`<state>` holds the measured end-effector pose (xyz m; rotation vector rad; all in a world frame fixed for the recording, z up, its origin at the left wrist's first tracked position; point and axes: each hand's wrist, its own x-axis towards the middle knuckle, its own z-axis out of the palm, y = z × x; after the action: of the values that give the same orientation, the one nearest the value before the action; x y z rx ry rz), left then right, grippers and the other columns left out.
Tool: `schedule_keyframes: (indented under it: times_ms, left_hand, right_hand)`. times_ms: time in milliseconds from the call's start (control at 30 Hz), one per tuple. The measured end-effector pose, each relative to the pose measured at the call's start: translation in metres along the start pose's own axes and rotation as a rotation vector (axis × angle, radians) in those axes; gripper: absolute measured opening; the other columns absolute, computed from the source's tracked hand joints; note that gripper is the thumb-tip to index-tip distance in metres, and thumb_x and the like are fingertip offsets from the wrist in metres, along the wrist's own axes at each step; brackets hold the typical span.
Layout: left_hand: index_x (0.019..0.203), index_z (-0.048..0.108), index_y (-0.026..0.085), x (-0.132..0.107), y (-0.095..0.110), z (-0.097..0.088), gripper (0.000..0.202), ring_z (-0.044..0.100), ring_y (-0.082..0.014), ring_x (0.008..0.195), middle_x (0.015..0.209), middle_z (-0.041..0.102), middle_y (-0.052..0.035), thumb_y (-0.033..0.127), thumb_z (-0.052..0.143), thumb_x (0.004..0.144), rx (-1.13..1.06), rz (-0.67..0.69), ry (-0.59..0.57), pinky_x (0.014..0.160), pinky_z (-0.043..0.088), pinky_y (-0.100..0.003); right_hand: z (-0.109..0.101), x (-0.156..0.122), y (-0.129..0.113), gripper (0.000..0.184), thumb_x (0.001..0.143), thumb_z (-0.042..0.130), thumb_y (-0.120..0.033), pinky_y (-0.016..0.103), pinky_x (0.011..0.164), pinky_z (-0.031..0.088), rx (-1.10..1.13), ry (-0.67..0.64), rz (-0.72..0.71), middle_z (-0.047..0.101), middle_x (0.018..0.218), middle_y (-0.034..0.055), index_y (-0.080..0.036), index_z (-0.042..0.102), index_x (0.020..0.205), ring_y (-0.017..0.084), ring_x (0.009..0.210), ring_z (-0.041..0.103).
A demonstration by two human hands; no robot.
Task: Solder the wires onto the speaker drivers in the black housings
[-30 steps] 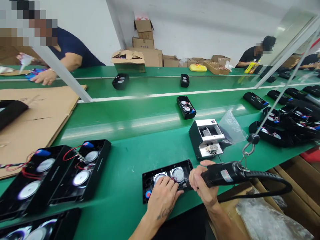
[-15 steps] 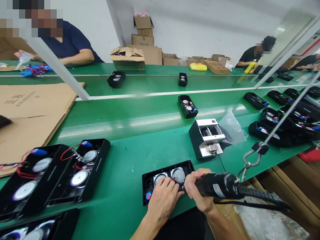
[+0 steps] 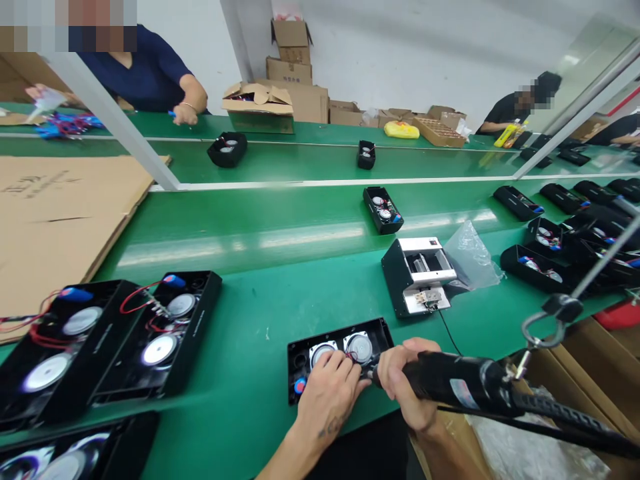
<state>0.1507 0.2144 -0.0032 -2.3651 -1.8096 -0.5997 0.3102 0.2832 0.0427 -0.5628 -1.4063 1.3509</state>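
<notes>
Head: speaker housing (image 3: pixel 340 353) under left hand (image 3: pixel 327 397) (touching).

I get a bright, even feed, lit from overhead. A pale glare band crosses the green surface (image 3: pixel 280 237) mid-picture, and the speaker cones (image 3: pixel 159 349) at 8 o'clock flare white. Shadows are soft. Edges bow and smear: the driver (image 3: pixel 450 385) at 4 o'clock stretches toward its corner.

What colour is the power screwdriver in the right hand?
Black. The power screwdriver shows best in the head view.
</notes>
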Motion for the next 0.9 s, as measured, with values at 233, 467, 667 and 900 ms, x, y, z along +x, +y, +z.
schedule_keyframes:
  times_ms: [233, 467, 667, 900]
  left_hand:
    - [0.087, 0.067, 0.021, -0.002, 0.0, 0.002, 0.024, 0.063, -0.024, 0.085, 0.082, 0.067, -0.0019, 0.035, 0.07, 0.106, -0.014, -0.017, 0.009, 0.084, 0.045, -0.041]
    - [0.087, 0.067, 0.021, -0.001, 0.001, 0.001, 0.024, 0.063, -0.024, 0.085, 0.082, 0.067, -0.0019, 0.035, 0.068, 0.107, 0.001, -0.008, -0.015, 0.083, 0.047, -0.04]
    - [0.109, 0.072, 0.019, 0.0, 0.003, -0.008, 0.028, 0.067, -0.026, 0.086, 0.087, 0.072, -0.0034, 0.046, 0.071, 0.105, -0.048, -0.042, -0.03, 0.084, 0.054, -0.043]
    - [0.112, 0.075, 0.021, -0.005, 0.001, -0.015, 0.02, 0.071, -0.0273, 0.11, 0.114, 0.077, -0.0087, 0.038, 0.075, 0.102, -0.323, -0.12, 0.093, 0.093, 0.062, -0.041]
  right_hand:
    - [0.005, 0.012, -0.014, 0.041, 0.107, 0.058, -0.021, 0.03, 0.045, 0.043, 0.048, 0.009, -0.106, 0.051, 0.067, -0.0088, -0.041, 0.048, 0.143, 0.014, 0.046, 0.048]
    - [0.005, 0.01, -0.006, 0.04, 0.107, 0.061, -0.024, 0.028, 0.047, 0.044, 0.065, 0.028, -0.086, 0.053, 0.065, -0.0095, -0.041, 0.051, 0.141, 0.014, 0.045, 0.049]
    - [0.006, 0.016, -0.014, 0.035, 0.107, 0.06, -0.022, 0.026, 0.044, 0.04, 0.158, 0.09, -0.093, 0.049, 0.061, -0.0103, -0.038, 0.055, 0.138, 0.012, 0.042, 0.042]
    - [0.011, 0.017, -0.036, 0.031, 0.106, 0.059, -0.023, 0.026, 0.041, 0.034, 0.224, 0.153, -0.121, 0.042, 0.059, -0.011, -0.037, 0.057, 0.134, 0.012, 0.039, 0.034]
